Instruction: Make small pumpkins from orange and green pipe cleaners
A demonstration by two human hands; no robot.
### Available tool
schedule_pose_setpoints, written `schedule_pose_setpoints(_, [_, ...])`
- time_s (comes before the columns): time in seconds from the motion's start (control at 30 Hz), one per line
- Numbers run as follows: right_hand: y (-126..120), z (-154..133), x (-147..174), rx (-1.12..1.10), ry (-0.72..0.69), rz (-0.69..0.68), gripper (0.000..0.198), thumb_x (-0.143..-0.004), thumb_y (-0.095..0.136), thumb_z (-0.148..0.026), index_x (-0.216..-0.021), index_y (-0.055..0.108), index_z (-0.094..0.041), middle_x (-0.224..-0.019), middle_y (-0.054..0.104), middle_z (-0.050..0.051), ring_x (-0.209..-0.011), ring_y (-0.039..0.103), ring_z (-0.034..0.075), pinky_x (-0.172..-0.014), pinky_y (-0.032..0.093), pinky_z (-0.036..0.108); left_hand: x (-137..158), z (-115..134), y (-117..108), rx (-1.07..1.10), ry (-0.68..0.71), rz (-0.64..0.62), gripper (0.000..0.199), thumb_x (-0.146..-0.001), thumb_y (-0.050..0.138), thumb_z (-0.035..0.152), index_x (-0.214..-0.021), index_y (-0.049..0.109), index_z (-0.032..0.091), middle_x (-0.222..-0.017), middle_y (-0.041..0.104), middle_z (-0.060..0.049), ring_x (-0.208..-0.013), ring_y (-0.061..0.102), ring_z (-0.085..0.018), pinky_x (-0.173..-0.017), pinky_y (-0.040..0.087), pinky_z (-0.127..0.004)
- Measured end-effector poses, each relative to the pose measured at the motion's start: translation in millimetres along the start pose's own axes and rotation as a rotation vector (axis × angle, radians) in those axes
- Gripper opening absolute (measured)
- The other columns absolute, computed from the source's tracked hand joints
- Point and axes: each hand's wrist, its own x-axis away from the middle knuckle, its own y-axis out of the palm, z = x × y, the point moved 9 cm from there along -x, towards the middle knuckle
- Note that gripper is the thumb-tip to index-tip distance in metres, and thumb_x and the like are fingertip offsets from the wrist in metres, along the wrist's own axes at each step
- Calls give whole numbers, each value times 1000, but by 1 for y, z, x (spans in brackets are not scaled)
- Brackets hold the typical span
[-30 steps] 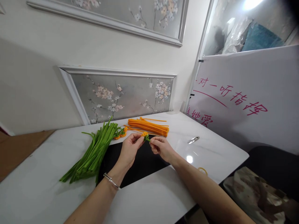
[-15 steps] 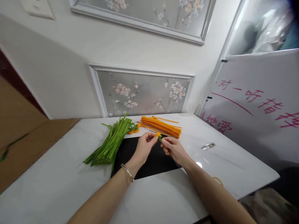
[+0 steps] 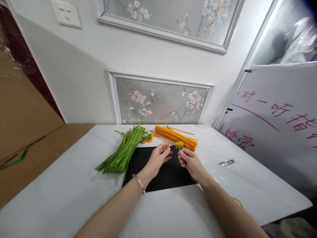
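Note:
Between the fingers of my right hand [image 3: 190, 162] is a small pipe-cleaner flower [image 3: 179, 145], an orange coil on top with green beneath. The fingertips pinch it by its green underside. To its left, my left hand [image 3: 159, 158] is apart from the flower, its fingers parted with nothing in them. Both hands hover over a black mat [image 3: 163, 177]. A bundle of green pipe cleaners [image 3: 123, 150] lies left of the mat, partly over its edge. Behind the flower is a bundle of orange pipe cleaners [image 3: 177, 136]. Several similar orange-and-green flowers [image 3: 148, 138] rest between the bundles.
Small thread snips [image 3: 226, 162] lie on the white table [image 3: 81, 181] at right. A yellow strand [image 3: 238, 202] curves near the right forearm. Cardboard [image 3: 54, 152] borders the table at left. Behind stands a wall with framed floral panels [image 3: 160, 102]; a handwritten white sheet [image 3: 277, 105] hangs at right.
My left hand has let go of the orange flower and drawn away to the left, fingers opening. My right hand keeps hold of the flower, now more upright. The view has shifted slightly.

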Motion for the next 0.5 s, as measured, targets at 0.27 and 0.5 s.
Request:
schedule_pose_setpoints(0.27, [-6, 0, -3, -58, -2, 25, 35, -66, 78, -46, -70, 56, -18, -63, 52, -4, -51, 41, 7, -47, 27, 22, -1, -22, -18, 20, -104, 117, 6, -76, 72, 12, -74, 67, 12, -83, 70, -10, -70, 68, -14, -70, 54, -26])
schedule_pose_setpoints(0.5, [-8, -3, -5, -130, -6, 33, 38, -68, 76, -49, -74, 54, -19, -67, 50, -4, -52, 39, 6, -46, 25, 21, -30, 8, -51, 85, -62, 291, 32, -91, 57, 30, -120, 56, 16, -118, 60, -9, -98, 62, -22, -82, 54, -42])
